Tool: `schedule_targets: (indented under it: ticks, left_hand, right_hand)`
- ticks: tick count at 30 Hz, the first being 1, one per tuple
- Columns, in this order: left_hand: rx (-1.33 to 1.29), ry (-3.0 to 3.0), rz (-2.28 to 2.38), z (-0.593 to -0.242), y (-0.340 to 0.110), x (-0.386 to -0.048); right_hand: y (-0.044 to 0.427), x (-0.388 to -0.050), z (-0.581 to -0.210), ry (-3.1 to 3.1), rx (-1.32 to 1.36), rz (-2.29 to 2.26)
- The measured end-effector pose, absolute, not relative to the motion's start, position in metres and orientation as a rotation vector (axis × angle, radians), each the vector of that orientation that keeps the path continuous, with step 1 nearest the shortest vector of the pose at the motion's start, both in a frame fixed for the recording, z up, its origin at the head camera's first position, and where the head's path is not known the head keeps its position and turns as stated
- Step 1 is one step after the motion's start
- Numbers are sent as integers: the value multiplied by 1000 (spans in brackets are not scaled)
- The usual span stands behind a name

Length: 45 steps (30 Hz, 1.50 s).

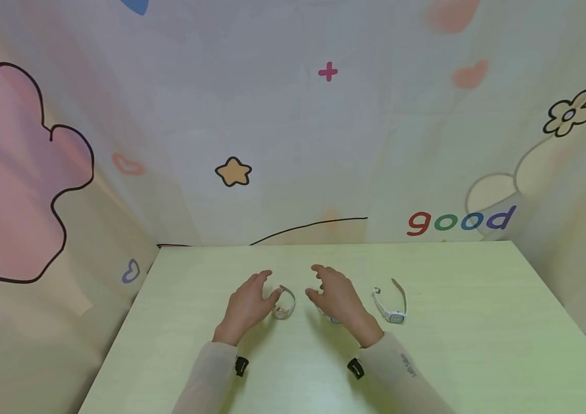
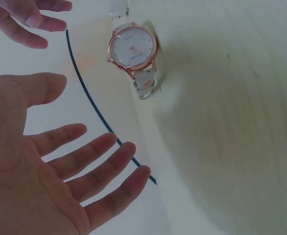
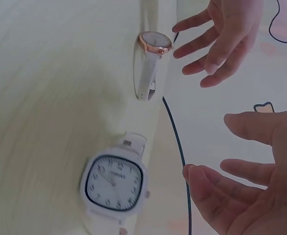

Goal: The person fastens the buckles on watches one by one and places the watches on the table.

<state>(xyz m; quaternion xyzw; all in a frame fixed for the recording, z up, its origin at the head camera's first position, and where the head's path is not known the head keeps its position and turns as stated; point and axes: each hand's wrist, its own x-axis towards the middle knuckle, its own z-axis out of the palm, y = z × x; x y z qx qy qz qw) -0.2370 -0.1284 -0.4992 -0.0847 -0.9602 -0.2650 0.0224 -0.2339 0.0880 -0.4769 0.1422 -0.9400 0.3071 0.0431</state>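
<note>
My left hand [image 1: 245, 302] hovers with fingers apart beside a round watch [image 1: 280, 314], which has a rose-gold case and pale strap. In the left wrist view its white dial [image 2: 132, 46] faces up, beyond the thumb. Over the middle watch [image 1: 333, 319] hangs my right hand [image 1: 341, 299], hiding most of it from the head view. The right wrist view shows that one as a square white watch [image 3: 115, 183] with a dark-rimmed dial. Neither hand holds anything; the fingers are loosely bent, and the palms face each other.
A third watch [image 1: 396, 317], white with its strap spread in a U, lies right of my right hand. All three rest on a pale table [image 1: 479, 345]. Behind it hangs a printed cloth [image 1: 282, 126] with a star, hearts and the word "good".
</note>
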Motion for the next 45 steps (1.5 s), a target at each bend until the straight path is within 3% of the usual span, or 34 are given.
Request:
schedule_targets:
  ticks: [13, 45]
  left_hand:
    - [-248, -2965, -918, -507, -128, -245]
    - [-170, -3073, -929, -523, -125, -257]
  right_hand:
    - [62, -240, -497, -2879, 349, 958]
    - [25, -254, -507, -3044, 141, 758]
